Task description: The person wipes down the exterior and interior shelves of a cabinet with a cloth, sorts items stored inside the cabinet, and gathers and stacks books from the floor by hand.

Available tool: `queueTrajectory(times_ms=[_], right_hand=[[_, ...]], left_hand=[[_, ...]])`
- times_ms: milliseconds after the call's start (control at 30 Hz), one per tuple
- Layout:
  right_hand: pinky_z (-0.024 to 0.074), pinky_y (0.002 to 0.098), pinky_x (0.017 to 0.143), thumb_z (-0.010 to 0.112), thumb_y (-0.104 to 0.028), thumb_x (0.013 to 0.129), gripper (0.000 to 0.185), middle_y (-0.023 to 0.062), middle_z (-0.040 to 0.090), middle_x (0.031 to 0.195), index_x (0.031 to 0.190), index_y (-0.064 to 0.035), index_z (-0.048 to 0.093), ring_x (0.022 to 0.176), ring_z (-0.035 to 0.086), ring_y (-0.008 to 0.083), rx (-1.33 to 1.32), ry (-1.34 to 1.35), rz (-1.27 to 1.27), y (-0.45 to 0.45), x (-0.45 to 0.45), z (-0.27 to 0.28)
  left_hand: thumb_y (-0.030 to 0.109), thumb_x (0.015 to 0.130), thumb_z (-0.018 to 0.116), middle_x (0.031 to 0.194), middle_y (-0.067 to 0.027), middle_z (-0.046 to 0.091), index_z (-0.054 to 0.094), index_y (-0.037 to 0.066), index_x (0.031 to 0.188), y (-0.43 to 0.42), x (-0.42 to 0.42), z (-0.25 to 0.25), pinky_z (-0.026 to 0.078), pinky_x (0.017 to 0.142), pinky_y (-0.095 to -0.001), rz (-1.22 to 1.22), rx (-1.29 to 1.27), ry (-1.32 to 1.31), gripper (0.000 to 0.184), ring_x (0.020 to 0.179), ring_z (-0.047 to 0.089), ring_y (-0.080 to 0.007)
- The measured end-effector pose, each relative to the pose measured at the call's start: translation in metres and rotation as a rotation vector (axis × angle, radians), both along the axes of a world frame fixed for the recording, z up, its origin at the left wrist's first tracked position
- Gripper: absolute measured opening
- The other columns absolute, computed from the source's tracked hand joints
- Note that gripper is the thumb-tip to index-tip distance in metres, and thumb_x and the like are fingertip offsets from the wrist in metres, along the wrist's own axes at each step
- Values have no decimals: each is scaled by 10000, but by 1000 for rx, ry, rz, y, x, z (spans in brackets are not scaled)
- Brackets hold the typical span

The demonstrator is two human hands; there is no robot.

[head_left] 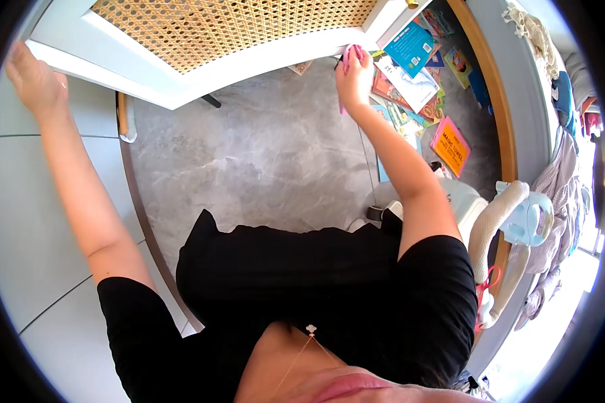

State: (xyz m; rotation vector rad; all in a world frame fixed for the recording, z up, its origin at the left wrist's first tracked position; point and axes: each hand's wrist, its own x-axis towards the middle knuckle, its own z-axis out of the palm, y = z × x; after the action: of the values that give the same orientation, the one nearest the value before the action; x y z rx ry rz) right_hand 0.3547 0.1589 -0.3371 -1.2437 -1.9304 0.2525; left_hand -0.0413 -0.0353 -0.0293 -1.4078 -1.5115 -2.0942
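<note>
A white door (249,59) with a woven cane panel (235,25) stands across the top of the view. At the far left, my left hand (37,82) grips the door's outer edge, its fingertips partly hidden behind the frame. My right hand (356,84) is closed round a pink cloth (356,51) at the door's lower right edge. Part of the cloth shows beside the palm, and its full shape is hidden by the fingers.
Books and papers (410,84) lie scattered on the grey marbled floor (249,154), with an orange-and-pink packet (450,146) nearer me. At right stand a light-blue and cream object with a curved padded handle (494,221) and a wood-edged bed (507,134) with piled clothes (558,174).
</note>
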Motion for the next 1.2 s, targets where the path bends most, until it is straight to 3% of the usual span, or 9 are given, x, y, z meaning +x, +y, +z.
queueTrajectory(times_ms=[133, 300, 467, 533, 700, 800, 933, 1000, 1200], right_hand=[[446, 416, 888, 610, -228, 877, 335, 204, 578, 1109, 1113, 9, 589, 1006, 555, 351, -255, 419, 2, -11, -30, -4], [454, 402, 871, 575, -285, 913, 349, 228, 612, 1048, 1109, 4, 583, 994, 586, 352, -279, 481, -11, -45, -75, -19], [459, 412, 897, 571, -250, 907, 310, 218, 633, 1033, 1081, 3, 618, 1034, 585, 356, -749, 479, 443, -85, -71, 18], [494, 398, 878, 603, -199, 870, 288, 172, 621, 1047, 1113, -46, 631, 974, 609, 350, -277, 62, 637, -98, -89, -16], [544, 354, 802, 625, -92, 802, 402, 121, 619, 1082, 1202, -134, 627, 938, 631, 280, -260, 157, 671, -78, -57, 61], [539, 367, 735, 603, -44, 757, 404, 42, 632, 1057, 1134, -177, 659, 872, 631, 233, 306, -30, 406, -21, -14, 89], [488, 367, 825, 592, -57, 763, 350, 14, 614, 1112, 1107, -99, 647, 1007, 572, 228, 542, -308, 106, 26, 32, 94], [483, 375, 835, 587, -65, 771, 378, 32, 592, 1150, 1146, -85, 625, 1040, 552, 241, 410, -572, 96, 18, 31, 72], [514, 418, 737, 557, -78, 757, 208, 102, 580, 988, 947, -44, 633, 993, 545, 278, 235, -473, 45, -2, -26, 81]], left_hand=[[422, 947, 547, 1245, -188, 500, 348, -69, 1303, -3, 15, -4, 444, 945, -338, 136, -12, -18, 638, 1135, 526, -257], [371, 994, 447, 1199, -190, 549, 427, -56, 1265, 1, 38, -1, 471, 924, -363, 300, -24, -54, 506, 1088, 567, -268], [356, 1005, 406, 1231, -205, 532, 470, -57, 1233, 3, 63, 6, 476, 958, -395, 126, -19, 89, 476, 1128, 560, -292], [413, 993, 426, 1267, -211, 505, 451, -58, 1258, 6, 75, 10, 465, 986, -416, 137, -25, 69, 540, 1147, 550, -306], [529, 936, 485, 1318, -200, 466, 414, -38, 1295, -3, 52, 15, 439, 1024, -445, -11, -95, 132, 675, 1178, 526, -315], [559, 909, 506, 1314, -189, 472, 393, -37, 1297, -6, 44, 10, 433, 1029, -443, -18, -90, 124, 720, 1197, 512, -308], [593, 877, 533, 1321, -184, 469, 360, -35, 1305, -5, 52, 10, 433, 1030, -439, 9, -46, 93, 779, 1212, 502, -299], [596, 868, 548, 1325, -179, 465, 358, -28, 1303, -2, 51, 12, 439, 1025, -442, -1, -52, 122, 784, 1214, 498, -304], [572, 875, 562, 1363, -174, 437, 374, -23, 1267, -1, 58, 11, 439, 1029, -479, -8, -69, 119, 737, 1222, 490, -327]])
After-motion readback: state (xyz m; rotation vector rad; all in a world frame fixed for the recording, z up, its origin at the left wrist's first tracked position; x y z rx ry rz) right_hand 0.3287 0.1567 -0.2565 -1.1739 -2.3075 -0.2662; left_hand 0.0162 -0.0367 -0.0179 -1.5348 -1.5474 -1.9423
